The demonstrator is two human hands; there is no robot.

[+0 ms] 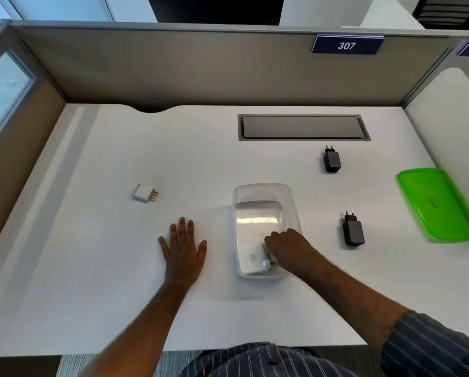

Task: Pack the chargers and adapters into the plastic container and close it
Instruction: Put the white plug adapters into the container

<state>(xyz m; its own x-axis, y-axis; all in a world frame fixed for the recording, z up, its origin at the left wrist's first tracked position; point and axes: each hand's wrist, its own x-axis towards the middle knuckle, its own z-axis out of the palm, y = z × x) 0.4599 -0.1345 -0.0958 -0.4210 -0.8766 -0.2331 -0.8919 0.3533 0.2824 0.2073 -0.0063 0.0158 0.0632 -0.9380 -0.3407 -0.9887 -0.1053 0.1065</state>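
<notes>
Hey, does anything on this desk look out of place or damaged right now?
Nothing stands out. The green lid lies off to the right, the container is open, and three chargers still sit unpacked, undamaged.

The bare left hand [184,247] is lying flat with its fingers spread, while the bare right hand [289,247] is reaching forward with its fingers curled downward.

- The picture is bright, and the white bench [119,268] looks clean and evenly lit.
- A shiny white glare sits on the clear container [266,191].
- The green lid [440,205] at the right edge looks smeared and blurry.
- Straight walls bend and lean near the edges.
- Shadows are soft and pale.
</notes>
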